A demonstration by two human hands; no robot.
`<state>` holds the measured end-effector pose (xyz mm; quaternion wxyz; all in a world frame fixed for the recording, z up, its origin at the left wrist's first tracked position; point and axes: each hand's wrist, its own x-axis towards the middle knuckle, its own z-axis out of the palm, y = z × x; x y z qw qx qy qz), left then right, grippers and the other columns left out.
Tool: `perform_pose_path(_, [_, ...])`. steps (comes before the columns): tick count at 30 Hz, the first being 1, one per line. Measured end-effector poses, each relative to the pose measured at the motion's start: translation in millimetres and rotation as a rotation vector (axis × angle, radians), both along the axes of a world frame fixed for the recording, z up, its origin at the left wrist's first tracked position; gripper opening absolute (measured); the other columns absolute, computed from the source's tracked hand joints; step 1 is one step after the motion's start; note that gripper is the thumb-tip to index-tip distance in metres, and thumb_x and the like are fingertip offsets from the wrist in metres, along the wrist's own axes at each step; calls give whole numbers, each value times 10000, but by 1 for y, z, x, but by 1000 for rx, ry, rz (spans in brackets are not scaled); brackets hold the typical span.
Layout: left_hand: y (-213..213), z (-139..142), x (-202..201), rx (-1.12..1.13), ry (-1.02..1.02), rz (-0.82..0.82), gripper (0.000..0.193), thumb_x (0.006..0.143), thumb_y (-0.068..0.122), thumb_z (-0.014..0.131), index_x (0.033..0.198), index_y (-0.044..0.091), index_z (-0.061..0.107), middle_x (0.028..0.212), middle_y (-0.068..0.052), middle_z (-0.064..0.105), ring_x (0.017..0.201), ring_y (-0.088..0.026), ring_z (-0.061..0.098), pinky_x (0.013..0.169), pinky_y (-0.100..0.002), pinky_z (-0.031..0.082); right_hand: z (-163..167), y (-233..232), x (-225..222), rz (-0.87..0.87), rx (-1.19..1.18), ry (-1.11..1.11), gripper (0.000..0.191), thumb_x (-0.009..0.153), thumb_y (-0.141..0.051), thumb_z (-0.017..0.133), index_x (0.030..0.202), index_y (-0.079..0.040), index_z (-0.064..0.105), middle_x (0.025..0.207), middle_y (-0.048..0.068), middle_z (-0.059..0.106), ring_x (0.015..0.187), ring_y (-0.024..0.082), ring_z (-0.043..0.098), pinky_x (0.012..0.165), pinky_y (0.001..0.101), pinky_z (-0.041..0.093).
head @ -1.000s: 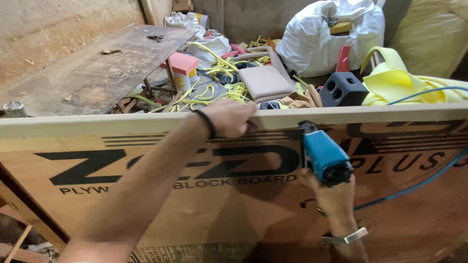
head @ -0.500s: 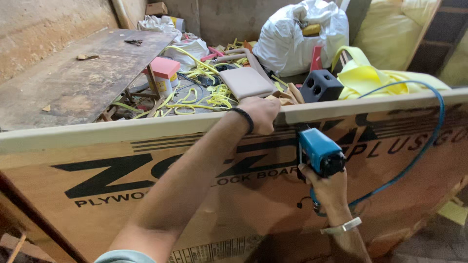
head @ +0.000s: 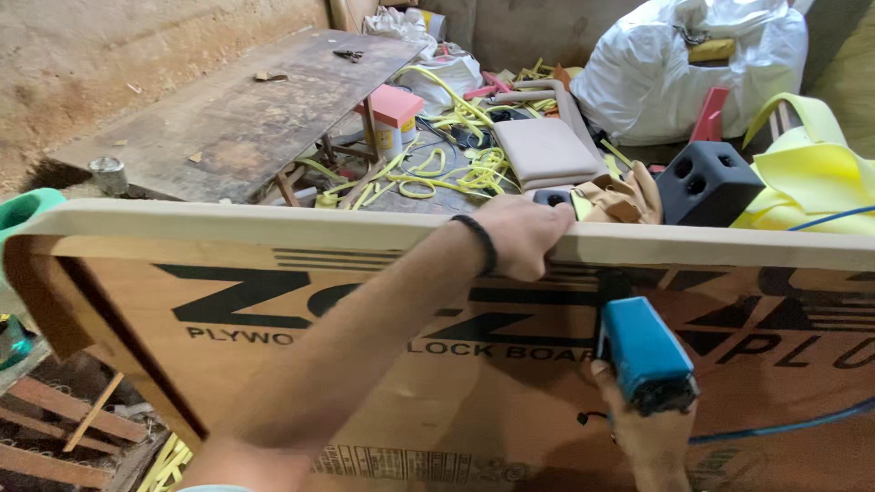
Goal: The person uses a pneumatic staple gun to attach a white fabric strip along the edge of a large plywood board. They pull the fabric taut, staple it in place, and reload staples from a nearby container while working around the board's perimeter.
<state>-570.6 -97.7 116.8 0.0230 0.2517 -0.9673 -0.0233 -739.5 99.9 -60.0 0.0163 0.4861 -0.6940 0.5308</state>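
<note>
A large plywood board (head: 383,364) with black printing stands on edge in front of me, its pale top edge (head: 273,228) running across the view. My left hand (head: 519,232), with a black band on the wrist, grips that top edge. Below it my right hand (head: 643,428) holds a blue pneumatic stapler (head: 643,351) with its nose pressed up against the board just under the top edge. A blue hose (head: 784,424) trails from the tool to the right.
Behind the board lie yellow foam strips (head: 456,173), a beige cushion (head: 547,150), a black block with holes (head: 706,182), yellow fabric (head: 811,173), a white sack (head: 674,64), a pink-topped box (head: 394,114) and a worn wooden bench (head: 237,114).
The view has swung left and closer. My left hand stays on the top edge and the stapler stays under it.
</note>
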Motion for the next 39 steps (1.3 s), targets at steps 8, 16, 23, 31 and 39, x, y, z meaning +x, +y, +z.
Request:
perform_pose_path(8, [-3,22,101,484,45,-153,435,964,497,509,1184,150,651,1167,-171,731,1119,-351,661,947,-464,486,1,36,42,-13,6,-177,389,757,-299,856,991,-39,686,812,74,727,636,182,700,562,362,580])
perform_pose_path(16, [17,9,138,46,62,-56,345,969,334,530,1166,52,562,1037,-207,726,1039,-391,679,908,-494,498,57,41,79,12,-46,-334,302,790,-33,794,1082,-7,721,800,97,720,611,184,651,542,335,520])
perform_pose_path(23, [17,18,147,70,13,-97,374,859,189,589,1197,44,523,1037,-223,718,1047,-395,677,903,-476,510,63,37,116,-71,83,-283,388,773,-82,823,1152,-79,740,729,122,721,551,191,649,511,332,514])
perform_pose_path(31, [25,18,142,25,7,-99,467,760,148,646,1192,43,503,1012,-213,716,1029,-411,673,853,-484,530,35,25,152,31,69,-117,331,757,-289,860,899,-51,680,687,75,701,563,166,665,516,322,545])
perform_pose_path(39, [34,19,151,39,-20,-96,529,715,116,656,1205,48,470,987,-205,718,1017,-422,679,828,-499,540,10,22,167,61,135,-173,405,738,-419,832,853,-63,678,664,41,680,565,189,666,517,366,554])
